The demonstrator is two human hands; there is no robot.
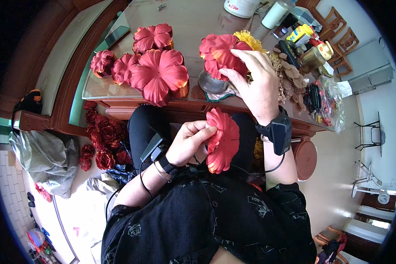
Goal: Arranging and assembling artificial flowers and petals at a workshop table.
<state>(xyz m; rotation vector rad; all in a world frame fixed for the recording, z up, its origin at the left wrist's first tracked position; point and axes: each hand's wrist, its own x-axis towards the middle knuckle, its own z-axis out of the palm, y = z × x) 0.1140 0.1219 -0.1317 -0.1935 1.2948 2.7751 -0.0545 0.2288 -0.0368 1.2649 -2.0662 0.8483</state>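
Red, orange-tipped petals (226,140) are fanning from the left hand's clamped grip (186,144); at one o'clock, the right hand (260,80) is touching a petal stack (220,52), its clamping unclear.

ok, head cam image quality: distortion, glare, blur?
Head view: strong fisheye, black corners; head view: bright patch at lower left, nearly blown white; head view: soft reflections on the glossy tabletop; head view: left hand and its red petals look reasonably sharp.
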